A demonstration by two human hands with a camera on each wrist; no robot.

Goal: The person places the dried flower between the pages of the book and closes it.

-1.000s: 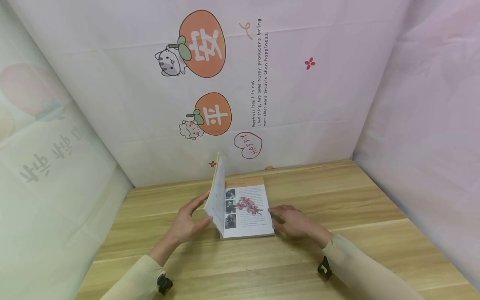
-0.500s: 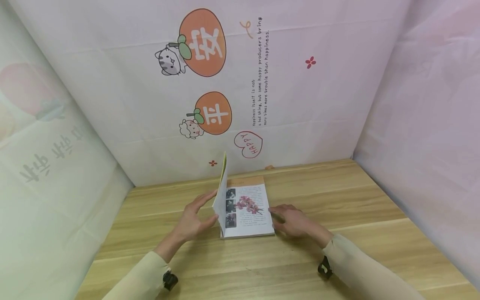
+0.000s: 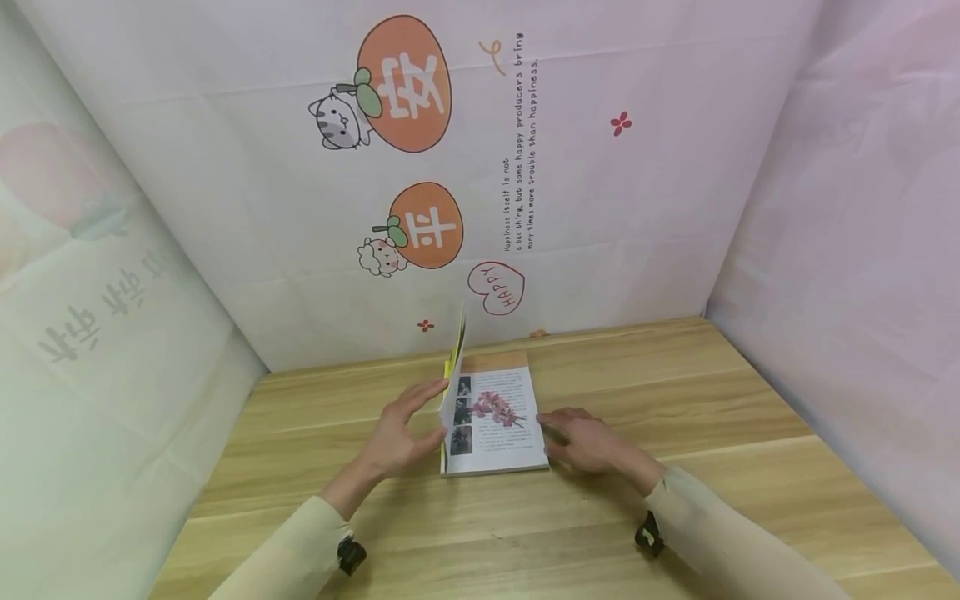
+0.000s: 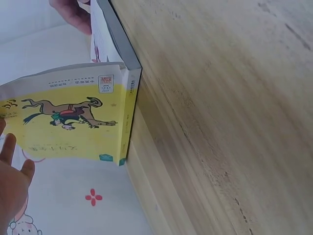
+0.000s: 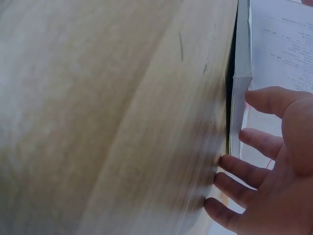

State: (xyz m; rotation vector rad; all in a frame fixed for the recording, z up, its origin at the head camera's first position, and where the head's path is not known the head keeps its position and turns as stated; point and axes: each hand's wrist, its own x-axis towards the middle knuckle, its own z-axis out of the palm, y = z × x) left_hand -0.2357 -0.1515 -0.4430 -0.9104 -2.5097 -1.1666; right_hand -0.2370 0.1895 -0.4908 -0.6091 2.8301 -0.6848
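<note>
An open book (image 3: 498, 460) lies flat near the back of the table, its right page showing text, small dark photos and a sprig of pink flowers (image 3: 495, 407) over the print. The raised yellow front cover (image 4: 73, 137), with a horse-and-rider drawing, leans slightly over the page in the head view. My left hand (image 3: 401, 435) touches the outer side of this cover with extended fingers, thumb close to its near edge. At the book's right edge rests my right hand (image 3: 587, 442); in the right wrist view its thumb and index finger are against the page block (image 5: 239, 100).
The wooden table (image 3: 480, 542) runs back to a white cloth wall (image 3: 600, 233) with cartoon prints, right behind the book. Cloth walls also stand at left and right. Black straps (image 3: 649, 535) are on both wrists.
My left hand has moved right, swinging the raised cover from a leftward lean past upright toward the right page. The right hand and the book's body have stayed in place.
</note>
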